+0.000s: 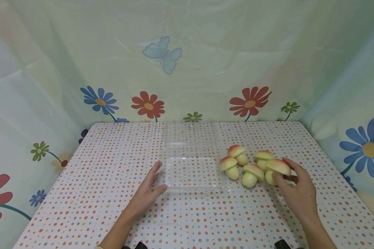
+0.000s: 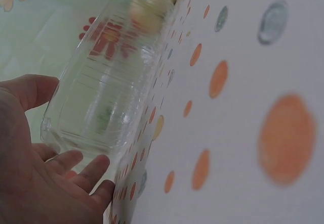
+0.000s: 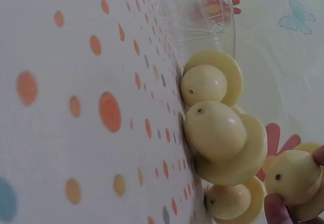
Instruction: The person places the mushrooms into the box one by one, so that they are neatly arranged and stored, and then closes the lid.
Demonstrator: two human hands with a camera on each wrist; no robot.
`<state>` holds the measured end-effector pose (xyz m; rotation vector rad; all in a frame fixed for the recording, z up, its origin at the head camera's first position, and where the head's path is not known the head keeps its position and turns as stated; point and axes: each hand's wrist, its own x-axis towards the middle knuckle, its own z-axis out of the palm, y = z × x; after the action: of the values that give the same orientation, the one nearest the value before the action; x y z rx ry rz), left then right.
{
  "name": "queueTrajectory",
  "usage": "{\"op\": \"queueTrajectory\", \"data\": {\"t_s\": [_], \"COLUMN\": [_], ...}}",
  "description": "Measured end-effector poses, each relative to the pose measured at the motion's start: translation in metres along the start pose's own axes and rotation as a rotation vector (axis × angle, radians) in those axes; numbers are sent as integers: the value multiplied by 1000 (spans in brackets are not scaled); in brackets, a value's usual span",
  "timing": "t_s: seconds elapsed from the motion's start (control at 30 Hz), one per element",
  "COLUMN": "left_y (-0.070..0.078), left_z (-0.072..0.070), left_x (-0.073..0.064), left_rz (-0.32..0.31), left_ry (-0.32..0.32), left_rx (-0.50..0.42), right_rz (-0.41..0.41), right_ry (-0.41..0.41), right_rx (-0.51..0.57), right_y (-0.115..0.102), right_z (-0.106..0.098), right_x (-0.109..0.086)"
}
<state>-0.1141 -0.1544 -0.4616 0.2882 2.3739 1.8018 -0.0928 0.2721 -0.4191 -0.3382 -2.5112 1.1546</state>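
My right hand [image 1: 299, 192] pinches a toy mushroom [image 1: 278, 167] with a reddish-yellow cap and pale stem. In the right wrist view, thumb and fingertips hold this mushroom [image 3: 293, 177] above the tabletop. Several similar mushrooms [image 1: 249, 180] lie clustered to its left. A clear plastic clamshell box [image 1: 193, 189] lies with its lid folded back. Beside the box's left wall is my left hand [image 1: 145, 195], its fingers loosely spread. In the left wrist view, the thumb is at the rim of the box [image 2: 96, 113] and the other fingers are near its end.
A white table [image 1: 112, 214] with a dotted cover lies beneath everything. A floral curtain [image 1: 199, 79] with a butterfly hangs behind it and along both sides. The mushroom cluster sits close to the box's right side.
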Motion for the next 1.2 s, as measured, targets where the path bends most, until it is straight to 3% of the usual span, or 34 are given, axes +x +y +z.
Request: {"op": "queueTrajectory", "data": {"t_s": [0.33, 0.93, 1.2], "left_y": [-1, -4, -3], "left_z": [0, 1, 1], "left_x": [3, -2, 1], "left_rz": [40, -10, 26], "left_ry": [-12, -4, -5], "left_rx": [7, -1, 9], "right_rz": [-86, -142, -217], "right_ry": [9, -66, -60], "right_rx": [49, 115, 97], "right_y": [-14, -43, -57], "right_z": [4, 30, 38], "right_x": [6, 11, 15]}}
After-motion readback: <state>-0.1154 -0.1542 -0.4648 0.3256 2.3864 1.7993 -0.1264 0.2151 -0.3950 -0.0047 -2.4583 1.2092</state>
